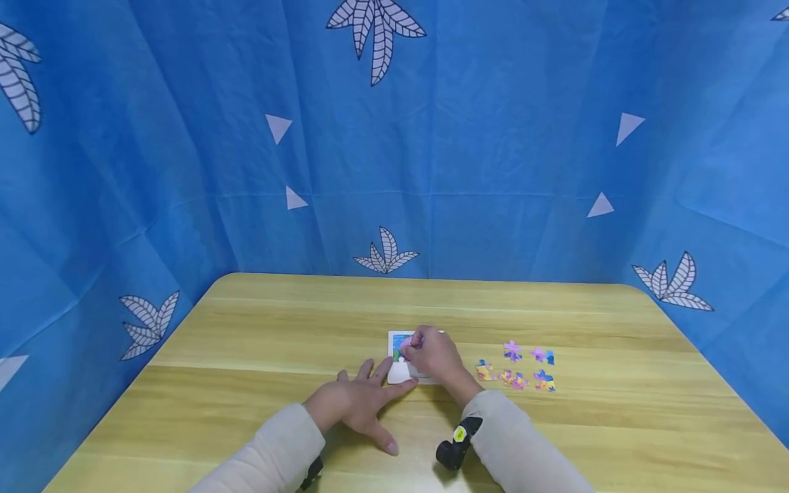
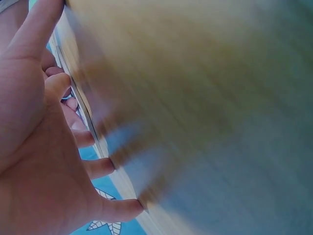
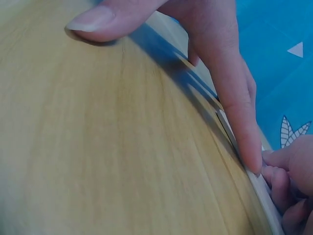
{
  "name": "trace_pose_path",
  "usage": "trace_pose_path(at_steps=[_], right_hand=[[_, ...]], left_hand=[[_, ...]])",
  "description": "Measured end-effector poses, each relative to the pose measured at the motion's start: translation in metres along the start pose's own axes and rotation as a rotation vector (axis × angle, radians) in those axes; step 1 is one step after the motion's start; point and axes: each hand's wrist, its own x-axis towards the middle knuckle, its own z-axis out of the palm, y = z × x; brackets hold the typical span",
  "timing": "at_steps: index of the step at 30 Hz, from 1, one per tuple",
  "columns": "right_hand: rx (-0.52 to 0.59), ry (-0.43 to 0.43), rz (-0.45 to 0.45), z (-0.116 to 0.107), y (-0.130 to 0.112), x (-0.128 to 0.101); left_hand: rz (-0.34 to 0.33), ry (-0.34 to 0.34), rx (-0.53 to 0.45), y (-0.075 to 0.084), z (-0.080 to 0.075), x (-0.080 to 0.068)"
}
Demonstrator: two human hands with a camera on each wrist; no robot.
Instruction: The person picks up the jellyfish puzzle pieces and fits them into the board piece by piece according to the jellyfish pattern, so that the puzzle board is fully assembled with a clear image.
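From my remote station, the head view shows the right hand (image 1: 433, 354) covering most of the puzzle board (image 1: 399, 340); I cannot read its picture or tell which piece the fingers pinch. The loose puzzle pieces (image 1: 516, 368) are too small to make out shapes. In the left wrist view the tabletop (image 2: 205, 112) is motion-blurred, and the left hand (image 2: 39, 147) is cut off by the frame's left edge. In the right wrist view, the right fingers are cropped at the lower right corner.
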Motion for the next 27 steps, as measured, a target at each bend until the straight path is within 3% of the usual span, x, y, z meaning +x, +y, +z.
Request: trace_pose_path(at_steps=[8,13,18,27], right_hand=[[-0.014,0.024,-0.037,-0.001,0.002,-0.005],[0.052,0.034,-0.08,-0.007,0.005,-0.005],[0.105,0.071,-0.1,-0.028,0.013,-0.005],[0.036,-0.048,-0.076,-0.072,0.051,-0.002]], left_hand=[[-0.001,-0.003,-0.005,0.003,0.0,-0.001],[-0.007,-0.001,-0.01,0.003,-0.002,-0.002],[-0.008,-0.008,-0.012,0.002,-0.001,-0.001],[0.004,-0.008,-0.028,-0.001,0.0,-0.002]])
